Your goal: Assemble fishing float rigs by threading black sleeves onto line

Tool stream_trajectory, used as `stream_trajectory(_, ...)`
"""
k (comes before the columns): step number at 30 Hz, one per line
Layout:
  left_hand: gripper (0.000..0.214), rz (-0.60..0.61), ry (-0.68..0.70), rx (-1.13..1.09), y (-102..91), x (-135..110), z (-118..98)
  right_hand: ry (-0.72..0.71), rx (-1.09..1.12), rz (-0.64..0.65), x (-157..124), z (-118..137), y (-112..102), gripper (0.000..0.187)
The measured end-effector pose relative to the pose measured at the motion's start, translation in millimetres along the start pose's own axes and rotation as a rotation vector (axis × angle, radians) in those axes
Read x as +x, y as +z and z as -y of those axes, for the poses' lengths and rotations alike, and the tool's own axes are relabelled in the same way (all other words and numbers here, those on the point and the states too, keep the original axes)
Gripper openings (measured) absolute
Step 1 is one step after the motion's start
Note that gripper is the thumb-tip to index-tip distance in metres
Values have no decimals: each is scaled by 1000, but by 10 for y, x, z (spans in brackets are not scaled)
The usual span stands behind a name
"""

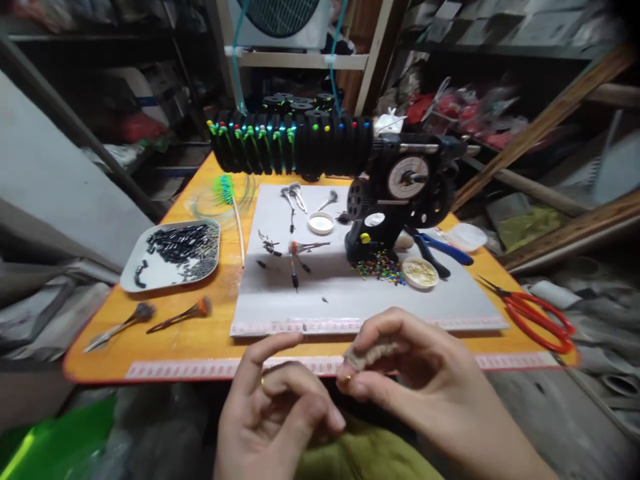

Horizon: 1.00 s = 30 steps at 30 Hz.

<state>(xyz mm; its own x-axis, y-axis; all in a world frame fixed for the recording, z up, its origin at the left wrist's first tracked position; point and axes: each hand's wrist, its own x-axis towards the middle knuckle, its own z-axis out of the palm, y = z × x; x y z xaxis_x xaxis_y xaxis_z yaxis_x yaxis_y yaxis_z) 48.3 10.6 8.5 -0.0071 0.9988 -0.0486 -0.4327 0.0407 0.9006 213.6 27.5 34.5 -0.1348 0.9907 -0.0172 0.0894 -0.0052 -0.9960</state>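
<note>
Both my hands are low in the head view, just in front of the near edge of an orange table [200, 333]. My right hand [425, 387] has its fingers curled round a small tan fuzzy tuft [367, 353], pinched near the thumb. My left hand [275, 407] is loosely curled beside it, index finger and thumb extended toward the tuft, a ring on one finger; nothing shows between its fingers. On the table lies a grey mat [350, 293] with small dark pieces and tufted tools.
A black winding machine [400, 193] with a row of black spools [290, 143] stands at the back. A white tray [133, 283] of black tubes sits left, two brushes [150, 320] nearer. Coloured beads [383, 267], blue pliers [443, 250], red scissors [540, 320] lie right.
</note>
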Motion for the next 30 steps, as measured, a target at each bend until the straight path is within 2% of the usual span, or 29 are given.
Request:
stream_trajectory(6, 37, 11, -60, -30, -91, -21, -91, -5, 16, 41, 66, 4, 192, 14)
stream_trajectory(14, 38, 33, -116, -43, -144, -7, -138, -2, -59, 125, 140, 50, 213, 15)
stream_trajectory(18, 39, 39, -139, -57, -164, 8, -129, -73, -74, 154, 171, 61, 224, 20)
stream_trajectory(21, 39, 40, -139, -53, -172, 15, -128, -79, -9, 126, 178, 56, 248, 11)
stream_trajectory(26, 39, 39, -126, -34, -162, 11, -145, 57, 173, 48, 173, -5, 292, 5)
stream_trajectory(30, 37, 39, -143, -77, -129, 4, -171, -35, 228, 36, 186, -17, 318, 8)
